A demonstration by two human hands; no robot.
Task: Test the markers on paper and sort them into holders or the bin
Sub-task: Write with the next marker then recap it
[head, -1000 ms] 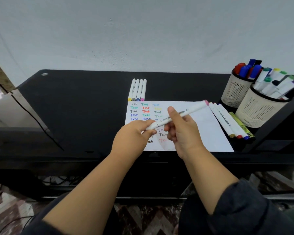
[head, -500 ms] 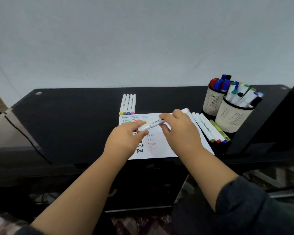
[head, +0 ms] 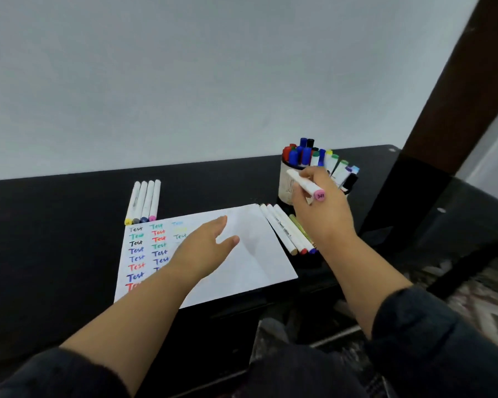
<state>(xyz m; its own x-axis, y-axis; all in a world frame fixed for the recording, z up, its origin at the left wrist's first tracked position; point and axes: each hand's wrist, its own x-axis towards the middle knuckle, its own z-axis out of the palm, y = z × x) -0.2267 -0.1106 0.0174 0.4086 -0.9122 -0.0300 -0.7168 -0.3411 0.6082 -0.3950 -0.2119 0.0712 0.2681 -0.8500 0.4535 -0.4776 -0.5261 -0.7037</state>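
Near the holders [head: 288, 182] at the right of the counter [head: 55, 225], the right hand [head: 319, 208] holds a white marker [head: 304, 183] with its fingers curled round the barrel; the pink end cap points toward the camera. The left hand [head: 204, 245] hovers over the paper [head: 250, 239], fingers straight and holding nothing. The marker looks light and stiff, with a smooth plastic body that may slip, so I judge a grip at the middle of the barrel is best. It seems ready to go into a holder.
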